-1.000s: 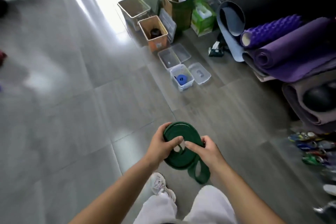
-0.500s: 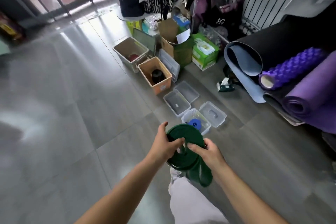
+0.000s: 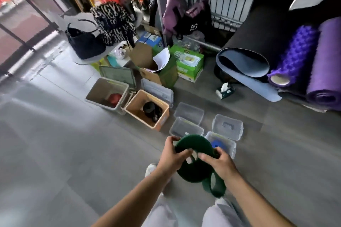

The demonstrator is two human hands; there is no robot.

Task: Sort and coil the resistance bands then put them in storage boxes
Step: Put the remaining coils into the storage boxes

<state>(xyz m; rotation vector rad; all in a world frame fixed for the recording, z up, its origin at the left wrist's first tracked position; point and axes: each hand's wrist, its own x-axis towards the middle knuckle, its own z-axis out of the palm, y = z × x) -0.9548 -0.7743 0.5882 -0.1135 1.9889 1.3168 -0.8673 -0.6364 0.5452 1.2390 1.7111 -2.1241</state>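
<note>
Head view: both hands hold a green resistance band (image 3: pixel 193 168) at waist height above the floor (image 3: pixel 55 143), just short of the storage boxes. The left hand (image 3: pixel 172 158) is closed on the coil's left edge, thumb pressed across the wound layers, probably to stop them springing apart. The right hand (image 3: pixel 218 163) pinches the right side, where a loose loop hangs down, so the coiling looks unfinished. The band is flat, wide, matte rubber, wound into a thick ring.

Directly beyond the hands sits a clear plastic box (image 3: pixel 227 143) holding a blue coil (image 3: pixel 217 144), its lid (image 3: pixel 227 127) lying beside it. An empty clear box (image 3: pixel 186 128) stands to its left, likely the green band's destination. Farther left, an orange bin (image 3: pixel 147 110) holds a black coil and a grey bin (image 3: pixel 107 94) something red: one colour per container.
</note>
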